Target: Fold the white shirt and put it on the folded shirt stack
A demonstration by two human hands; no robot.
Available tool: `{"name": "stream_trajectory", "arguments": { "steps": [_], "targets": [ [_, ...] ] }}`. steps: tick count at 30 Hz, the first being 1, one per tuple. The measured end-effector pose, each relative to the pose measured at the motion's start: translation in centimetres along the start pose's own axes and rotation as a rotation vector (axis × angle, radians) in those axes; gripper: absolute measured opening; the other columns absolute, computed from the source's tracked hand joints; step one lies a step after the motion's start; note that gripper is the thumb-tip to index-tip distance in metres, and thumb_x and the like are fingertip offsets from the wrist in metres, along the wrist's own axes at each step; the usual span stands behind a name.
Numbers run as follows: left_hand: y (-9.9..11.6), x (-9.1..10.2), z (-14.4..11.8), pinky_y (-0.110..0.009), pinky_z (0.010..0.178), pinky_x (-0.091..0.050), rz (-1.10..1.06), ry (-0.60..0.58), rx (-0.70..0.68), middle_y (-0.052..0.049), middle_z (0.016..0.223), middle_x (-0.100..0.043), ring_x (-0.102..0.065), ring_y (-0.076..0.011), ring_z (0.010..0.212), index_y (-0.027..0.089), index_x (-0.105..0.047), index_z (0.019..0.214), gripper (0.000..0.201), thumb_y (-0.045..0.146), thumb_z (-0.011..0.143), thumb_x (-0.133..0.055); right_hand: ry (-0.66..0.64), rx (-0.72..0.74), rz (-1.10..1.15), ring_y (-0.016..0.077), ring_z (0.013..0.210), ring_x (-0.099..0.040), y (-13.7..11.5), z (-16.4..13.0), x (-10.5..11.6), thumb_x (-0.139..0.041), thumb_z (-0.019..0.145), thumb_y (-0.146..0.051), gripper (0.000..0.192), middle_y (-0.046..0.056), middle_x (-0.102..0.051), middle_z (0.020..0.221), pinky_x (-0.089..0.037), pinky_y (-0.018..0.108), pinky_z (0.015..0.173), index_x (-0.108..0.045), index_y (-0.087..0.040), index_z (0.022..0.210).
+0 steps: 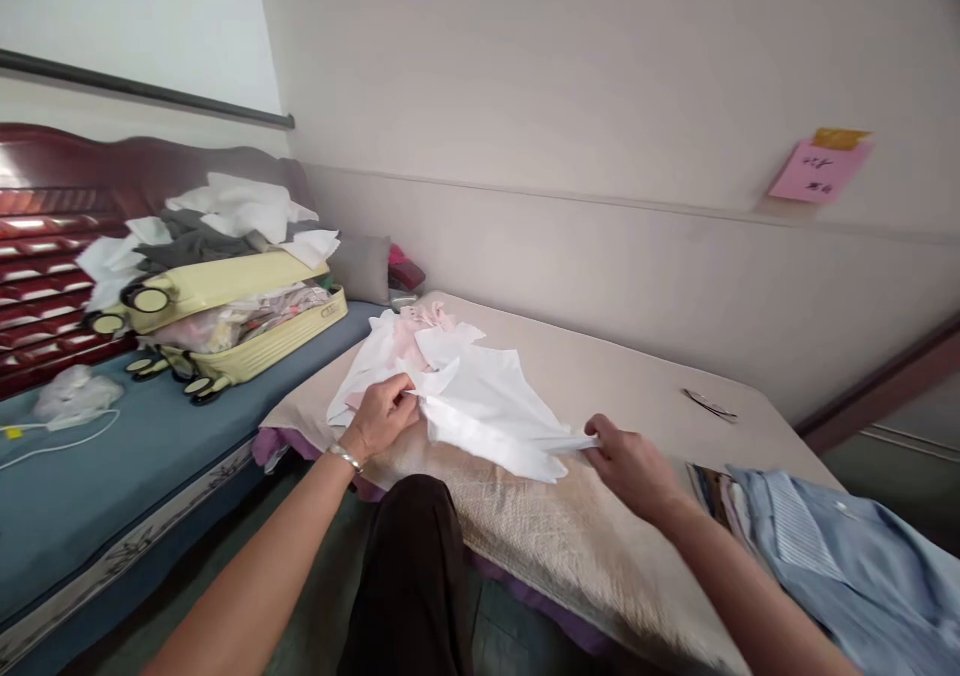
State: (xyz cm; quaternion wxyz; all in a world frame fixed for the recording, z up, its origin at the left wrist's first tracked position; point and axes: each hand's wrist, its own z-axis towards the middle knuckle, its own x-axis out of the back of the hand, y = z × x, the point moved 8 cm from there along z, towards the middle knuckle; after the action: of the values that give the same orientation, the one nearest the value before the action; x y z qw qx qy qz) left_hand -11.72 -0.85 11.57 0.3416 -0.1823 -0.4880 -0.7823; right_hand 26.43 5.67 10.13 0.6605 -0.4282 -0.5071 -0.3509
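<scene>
A white garment (480, 396) lies spread on the beige padded surface (600, 376) in front of me, partly over a pink garment (420, 326). My left hand (382, 414), with a silver bracelet at the wrist, grips the white garment's left part. My right hand (630, 461) pinches its stretched edge on the right, and the cloth is pulled taut between the two hands.
A yellow suitcase (247, 331) stuffed with clothes lies open on the blue bed (67, 486) at left, white and grey clothes piled on its lid. A folded blue striped shirt (847, 556) lies at right. Glasses (709, 404) rest near the wall. My dark-trousered knee (412, 576) is below.
</scene>
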Motion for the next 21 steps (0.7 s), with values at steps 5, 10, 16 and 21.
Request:
{"name": "stream_trajectory", "arguments": {
  "steps": [5,10,16,21],
  "targets": [
    [4.1,-3.8,1.2,-0.025,0.059,-0.033,-0.276,-0.139,0.063,0.005,0.064,-0.044,-0.043,-0.014,0.062,0.021,-0.046,0.07,0.027,0.038,0.091,-0.051,-0.151,-0.079,0.527,0.0136,0.059,-0.048,5.8,-5.8,4.4,-0.056,0.091,-0.05,0.03,-0.003,-0.054,0.067,-0.036,0.024,0.053,-0.061,-0.021,0.086],
    [2.2,-15.5,3.1,-0.028,0.065,-0.033,0.066,-0.312,0.181,0.001,0.065,-0.05,-0.051,-0.0188,0.072,0.022,-0.045,0.064,0.025,0.031,0.086,-0.053,-0.119,-0.28,0.313,0.0135,0.055,-0.05,12.1,-6.4,-1.9,-0.055,0.09,-0.037,0.028,-0.002,-0.052,0.059,-0.032,0.025,0.053,-0.057,-0.019,0.069],
    [-1.2,-22.1,3.1,-0.031,0.07,-0.033,0.184,-0.502,0.208,-0.006,0.079,-0.066,-0.059,-0.024,0.082,0.022,-0.057,0.072,0.007,0.022,0.078,-0.059,-0.047,-0.387,0.199,0.0174,0.073,-0.059,16.4,-5.9,-7.4,-0.06,0.088,-0.027,0.018,0.005,-0.066,0.074,-0.032,0.026,0.064,-0.063,-0.019,0.073],
    [-2.1,-22.7,3.4,-0.031,0.065,-0.035,0.166,-0.615,0.306,-0.004,0.066,-0.063,-0.059,-0.0226,0.069,0.022,-0.054,0.065,0.035,0.043,0.092,-0.046,0.009,-0.418,0.248,0.0181,0.068,-0.058,16.3,-4.0,-7.6,-0.04,0.101,-0.05,0.044,0.005,-0.066,0.072,-0.032,0.027,0.064,-0.059,-0.022,0.073]
  ]
}}
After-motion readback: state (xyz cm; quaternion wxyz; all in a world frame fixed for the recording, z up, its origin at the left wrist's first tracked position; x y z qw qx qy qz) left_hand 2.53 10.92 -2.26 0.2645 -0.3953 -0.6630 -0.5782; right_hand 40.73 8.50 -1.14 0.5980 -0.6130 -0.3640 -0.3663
